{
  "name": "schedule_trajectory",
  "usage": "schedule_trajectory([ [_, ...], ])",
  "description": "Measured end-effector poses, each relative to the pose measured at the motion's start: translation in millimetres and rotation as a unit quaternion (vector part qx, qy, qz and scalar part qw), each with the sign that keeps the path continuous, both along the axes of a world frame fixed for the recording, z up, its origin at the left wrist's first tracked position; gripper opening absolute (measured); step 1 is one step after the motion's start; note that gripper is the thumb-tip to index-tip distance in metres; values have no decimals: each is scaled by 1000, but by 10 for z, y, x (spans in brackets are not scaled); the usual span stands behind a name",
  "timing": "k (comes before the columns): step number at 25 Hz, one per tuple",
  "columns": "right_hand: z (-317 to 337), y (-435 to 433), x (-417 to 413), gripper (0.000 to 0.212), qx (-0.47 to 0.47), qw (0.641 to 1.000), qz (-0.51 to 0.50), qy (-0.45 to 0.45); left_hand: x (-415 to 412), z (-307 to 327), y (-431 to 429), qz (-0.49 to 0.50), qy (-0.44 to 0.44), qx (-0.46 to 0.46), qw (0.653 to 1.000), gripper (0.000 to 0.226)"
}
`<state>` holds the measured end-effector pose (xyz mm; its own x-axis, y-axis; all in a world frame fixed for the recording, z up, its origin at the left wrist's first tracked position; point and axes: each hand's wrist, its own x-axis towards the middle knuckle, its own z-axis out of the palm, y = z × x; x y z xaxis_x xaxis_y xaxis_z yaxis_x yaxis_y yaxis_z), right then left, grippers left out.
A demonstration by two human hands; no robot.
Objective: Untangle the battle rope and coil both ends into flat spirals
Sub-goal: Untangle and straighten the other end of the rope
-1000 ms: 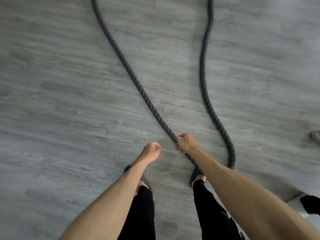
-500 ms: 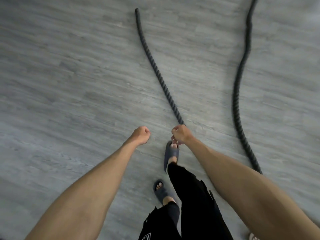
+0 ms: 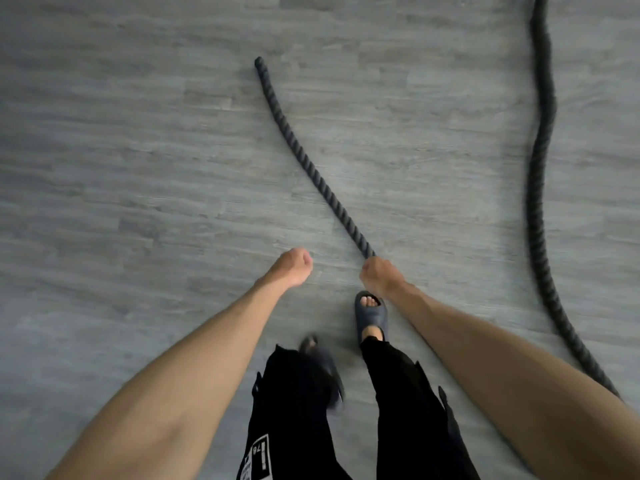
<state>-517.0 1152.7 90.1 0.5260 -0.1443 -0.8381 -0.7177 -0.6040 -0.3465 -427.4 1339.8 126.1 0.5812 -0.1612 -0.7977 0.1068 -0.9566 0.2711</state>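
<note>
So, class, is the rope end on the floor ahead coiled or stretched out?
Stretched out. The rope runs in a nearly straight line from the right hand to its free tip; no spiral shows.

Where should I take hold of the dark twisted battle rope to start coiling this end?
Probably at the free tip of the dark twisted battle rope, from above on its left side. That stretch runs straight across the grey wood-look floor beyond the right-hand grip, and the empty left-hand grip is on that side.
</note>
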Motion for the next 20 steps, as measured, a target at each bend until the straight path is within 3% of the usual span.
schedule_trajectory([
  [4, -593, 136, 1034, 35, 6, 999, -50, 9, 1322, -706, -242, -41, 6, -17, 999, 21],
  [9, -2083, 323, 2054, 35, 6, 980, -194, 31, 2479, -2369, -512, -204, 0, -4, 979, 27],
  [12, -2969, 431, 2398, 38, 15, 963, -262, 55, 2830, -3367, -626, -349, -37, 5, 936, 41],
  [15, -3687, 494, 2537, 37, 21, 948, -312, 55, 3007, -4213, -788, -485, -92, -13, 870, 64],
  [18, -4154, 594, 2386, 34, 24, 925, -375, 54, 2903, -4825, -916, -577, -85, -3, 812, 82],
  [20, -4314, 683, 2162, 33, 36, 905, -420, 63, 2733, -5045, -920, -619, -140, 25, 773, 83],
])
